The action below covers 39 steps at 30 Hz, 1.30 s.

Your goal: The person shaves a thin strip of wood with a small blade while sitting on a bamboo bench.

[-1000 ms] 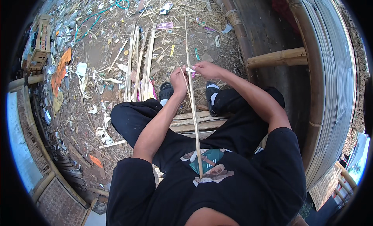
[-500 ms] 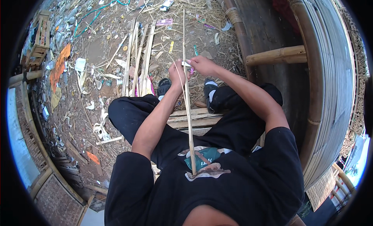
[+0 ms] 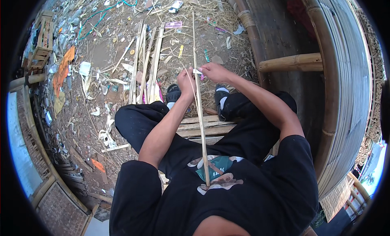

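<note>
A long bamboo strip (image 3: 202, 126) runs from my shirt front out past my hands, its near end against the shirt. My left hand (image 3: 187, 84) is closed around it about midway. A thin bamboo sliver (image 3: 189, 75) curves up beside that hand and lies along the strip. My right hand (image 3: 216, 73) is closed, pinching a small, pale, blade-like piece (image 3: 198, 71) that crosses the strip just beyond my left fingers. What else the right hand holds is hidden.
Several split bamboo strips (image 3: 153, 61) lie on the littered ground ahead. Under my legs is a slatted wooden seat (image 3: 203, 131). A bamboo frame (image 3: 290, 62) stands close on the right, a wooden crate (image 3: 44, 43) at far left.
The bamboo strip's near end has shifted slightly right across my shirt. Both hands are slightly lower in view, still at the same part of the strip.
</note>
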{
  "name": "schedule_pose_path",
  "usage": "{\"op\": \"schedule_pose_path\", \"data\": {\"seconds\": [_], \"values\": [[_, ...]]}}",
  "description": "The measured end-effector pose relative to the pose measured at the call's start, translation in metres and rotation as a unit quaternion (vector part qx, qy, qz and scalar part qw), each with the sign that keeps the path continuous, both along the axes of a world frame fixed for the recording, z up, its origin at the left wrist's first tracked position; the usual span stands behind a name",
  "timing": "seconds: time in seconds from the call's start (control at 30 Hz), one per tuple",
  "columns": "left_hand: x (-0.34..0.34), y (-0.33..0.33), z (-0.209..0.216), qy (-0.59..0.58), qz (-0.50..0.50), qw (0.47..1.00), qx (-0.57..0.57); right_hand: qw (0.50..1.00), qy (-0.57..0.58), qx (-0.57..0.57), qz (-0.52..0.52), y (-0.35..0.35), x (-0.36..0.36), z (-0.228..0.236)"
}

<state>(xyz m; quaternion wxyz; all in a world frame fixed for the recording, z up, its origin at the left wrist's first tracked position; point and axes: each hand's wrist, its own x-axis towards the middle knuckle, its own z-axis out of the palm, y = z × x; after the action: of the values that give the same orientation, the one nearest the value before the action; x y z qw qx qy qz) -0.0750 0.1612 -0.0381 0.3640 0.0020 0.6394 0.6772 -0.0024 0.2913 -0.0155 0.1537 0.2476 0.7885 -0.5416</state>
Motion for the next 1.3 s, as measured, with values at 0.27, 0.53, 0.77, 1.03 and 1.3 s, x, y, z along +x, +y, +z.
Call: {"op": "schedule_pose_path", "data": {"seconds": [0.27,0.53,0.77,1.03,1.3], "values": [[0.006,0.009,0.023,-0.093,-0.003,0.995,-0.028,0.997,0.032,0.064,-0.016,-0.004,0.004,-0.001],[-0.009,-0.007,0.002,-0.093,-0.046,0.994,-0.042,0.996,0.046,0.06,-0.042,-0.025,-0.004,-0.013],[-0.005,-0.015,-0.009,-0.089,-0.044,0.994,-0.048,0.996,0.04,0.074,-0.018,-0.028,-0.006,-0.021],[-0.007,-0.01,-0.025,-0.093,-0.032,0.994,-0.044,0.998,0.031,0.057,0.015,-0.014,-0.006,-0.035],[-0.028,0.004,-0.008,-0.08,0.026,0.995,-0.057,0.998,0.027,0.053,-0.01,-0.013,-0.022,-0.02]]}}
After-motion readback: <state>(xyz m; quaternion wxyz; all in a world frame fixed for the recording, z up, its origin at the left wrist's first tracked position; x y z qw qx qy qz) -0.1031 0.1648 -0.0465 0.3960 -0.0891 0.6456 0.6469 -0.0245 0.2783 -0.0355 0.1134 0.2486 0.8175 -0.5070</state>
